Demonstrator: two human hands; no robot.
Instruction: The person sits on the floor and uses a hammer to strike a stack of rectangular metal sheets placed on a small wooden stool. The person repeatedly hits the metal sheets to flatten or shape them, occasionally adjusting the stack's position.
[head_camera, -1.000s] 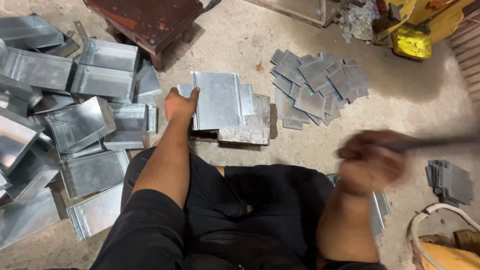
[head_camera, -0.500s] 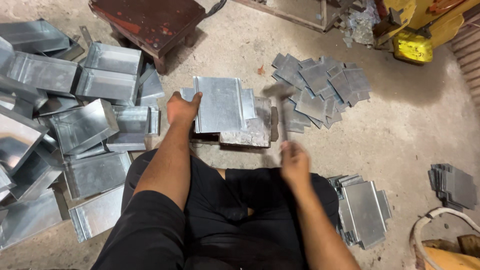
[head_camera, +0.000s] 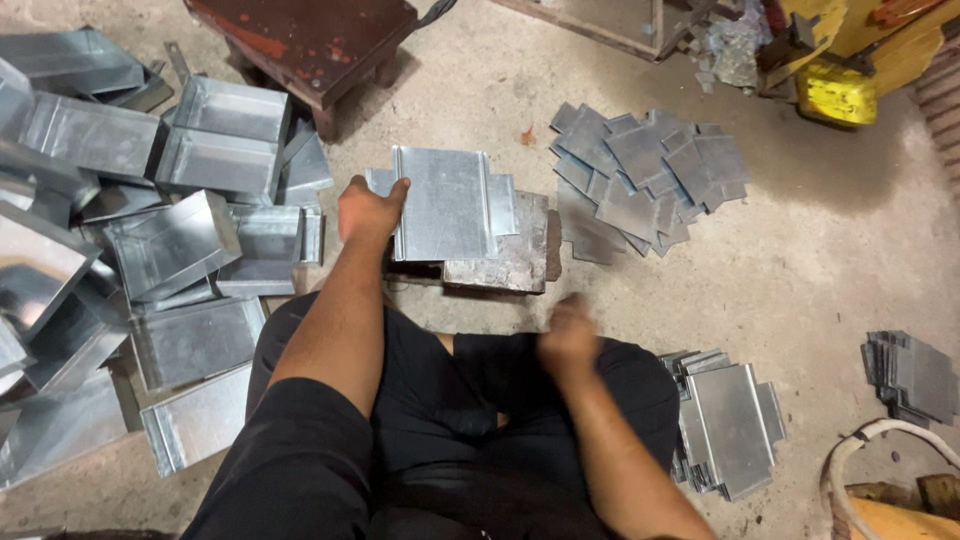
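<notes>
So I'm sat on the floor with my left hand (head_camera: 368, 208) clamped on the left edge of a flanged sheet-metal blank (head_camera: 443, 203), thumb on top, fingers wrapped under the rim. The blank lies flat on a heavy steel block (head_camera: 515, 262) straight ahead at 12 o'clock, just past my knees, with its notched tabs sticking out either side.

Tips for doing this bit well, imo: keep the holding hand at the very edge like that, well off the middle of the sheet, and press down so the blank sits flush on the block and doesn't skate. Square the fold line to the block's edge before anything comes down on it. Those cut edges look sharp, so grip the flat, not the corner.

My right hand (head_camera: 567, 335) is down near my lap at about 4 o'clock and it's a total blur. I can't tell if it's closed round anything or how open it is, no tool shape comes through the smear.

Other stuff that's hard to read: the pile of finished trays (head_camera: 190, 240) at 9 to 10 o'clock runs off the left side, so no idea how many there are. The loose flat blanks (head_camera: 645, 175) at 1 o'clock overlap too much to count. The stack of notched blanks (head_camera: 728, 425) at 3 o'clock is partly behind my forearm, and the small dark stack (head_camera: 912, 375) further right is too dim to make out
</notes>
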